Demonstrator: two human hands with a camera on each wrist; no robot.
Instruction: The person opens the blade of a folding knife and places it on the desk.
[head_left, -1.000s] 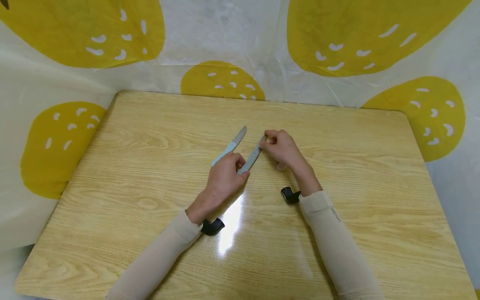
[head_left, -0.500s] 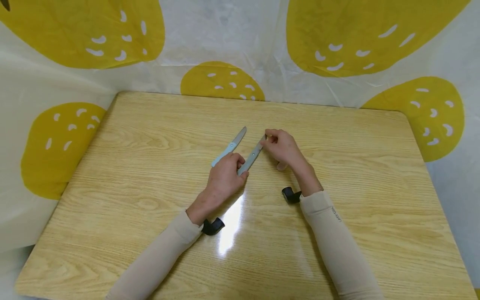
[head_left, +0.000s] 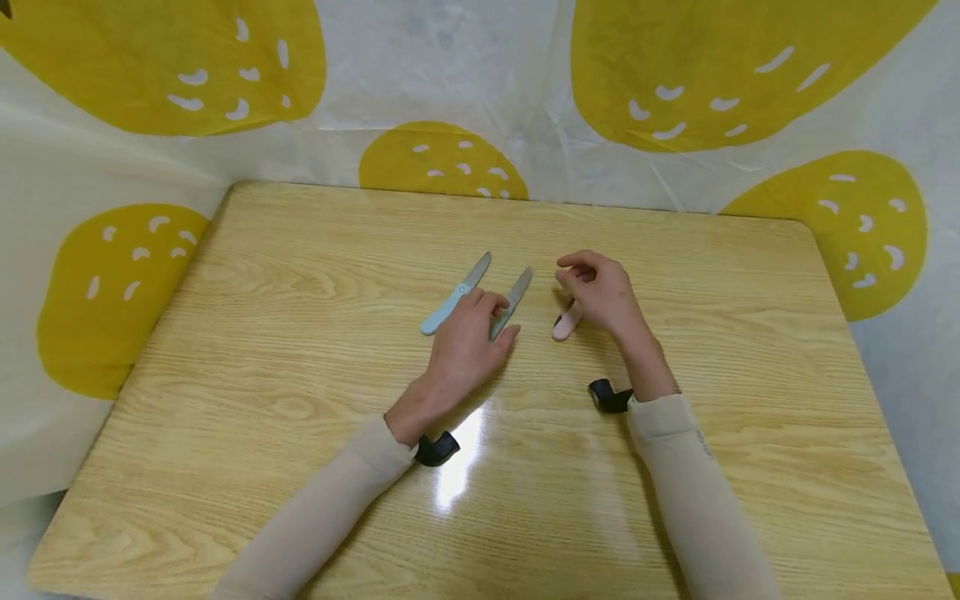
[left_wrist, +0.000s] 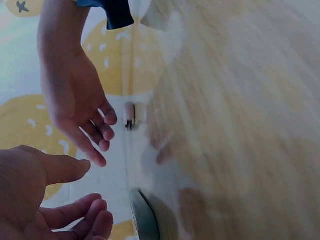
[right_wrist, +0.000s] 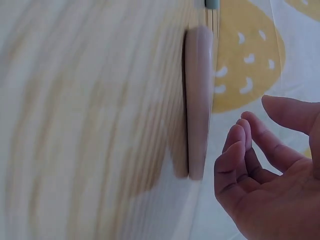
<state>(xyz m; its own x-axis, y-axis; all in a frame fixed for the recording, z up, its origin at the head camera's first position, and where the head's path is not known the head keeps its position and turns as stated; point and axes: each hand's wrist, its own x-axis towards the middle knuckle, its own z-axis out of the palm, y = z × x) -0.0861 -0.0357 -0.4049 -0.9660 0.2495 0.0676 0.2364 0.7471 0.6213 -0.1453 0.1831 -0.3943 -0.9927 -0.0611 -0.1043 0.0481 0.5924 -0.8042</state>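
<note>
Two folding knives lie on the table with their blades out: a light blue one (head_left: pixel 444 310) on the left and a grey-green one (head_left: pixel 519 289) beside it. My left hand (head_left: pixel 467 340) hovers over the grey-green knife's handle, thumb and fingers apart, hiding most of that handle; in the left wrist view the handle (left_wrist: pixel 145 216) sits below the fingers. To the right is a pink folding knife (head_left: pixel 567 322), partly covered by my right hand (head_left: pixel 606 293). In the right wrist view, the right fingers are loosely bent beside the pink handle (right_wrist: pixel 199 102), holding nothing.
The wooden table (head_left: pixel 720 467) has a bright glare patch near its middle. A white cloth with yellow shapes (head_left: pixel 450 67) hangs behind and around it. Black wrist mounts (head_left: pixel 437 448) stick out from both sleeves.
The right hand has let go of the grey-green knife's blade and moved right, over the pink knife. The left hand has loosened from the handle and shifted slightly right and forward.
</note>
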